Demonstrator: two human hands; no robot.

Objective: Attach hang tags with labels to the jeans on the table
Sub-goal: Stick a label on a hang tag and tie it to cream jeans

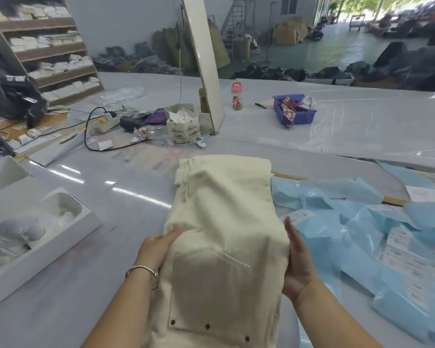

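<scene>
A folded pair of cream jeans point(224, 222) lies lengthwise in front of me on the grey table point(106, 202), back pocket and dark rivets facing up at the near end. My left hand point(158, 247) grips the jeans' left edge, thumb on top of the cloth. My right hand point(298, 262) presses flat against the right edge with straight fingers. Printed white labels point(299, 216) lie on light blue bags point(362, 234) just to the right of the jeans. No hang tag is visible on the jeans.
A white box point(35, 237) with pale items sits at the left. Further back are a power strip and black cable point(98, 126), a paper bag of tags point(183, 126), a leaning white board point(206, 71), a pink bottle point(237, 96) and a blue basket point(294, 109).
</scene>
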